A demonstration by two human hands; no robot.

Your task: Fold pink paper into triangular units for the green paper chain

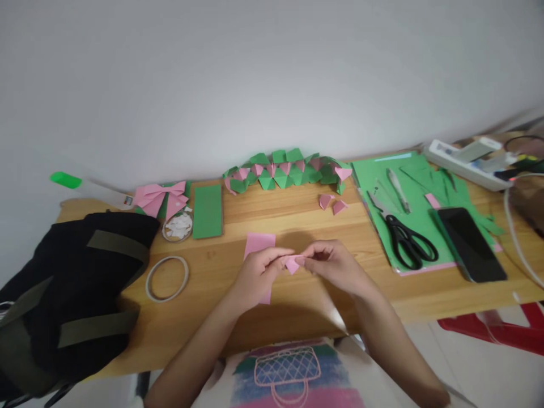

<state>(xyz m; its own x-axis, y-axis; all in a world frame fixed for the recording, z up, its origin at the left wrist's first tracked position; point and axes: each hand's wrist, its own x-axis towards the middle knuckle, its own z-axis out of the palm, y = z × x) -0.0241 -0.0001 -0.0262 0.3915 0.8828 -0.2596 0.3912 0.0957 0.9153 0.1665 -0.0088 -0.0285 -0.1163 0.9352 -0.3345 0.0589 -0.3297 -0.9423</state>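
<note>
Between my two hands, above the middle of the wooden table, is a small folded piece of pink paper. My left hand pinches its left side with thumb and fingers. On its right side my right hand grips it the same way. A pink paper strip lies on the table, partly covered by my left hand. Two small folded pink pieces sit farther back, near a chain of green and pink folded paper along the wall.
At the right, black-handled scissors, a cutter and a phone lie on or beside green paper sheets; a power strip is behind. Leftward are a tape roll, green pad, pink bow and black bag.
</note>
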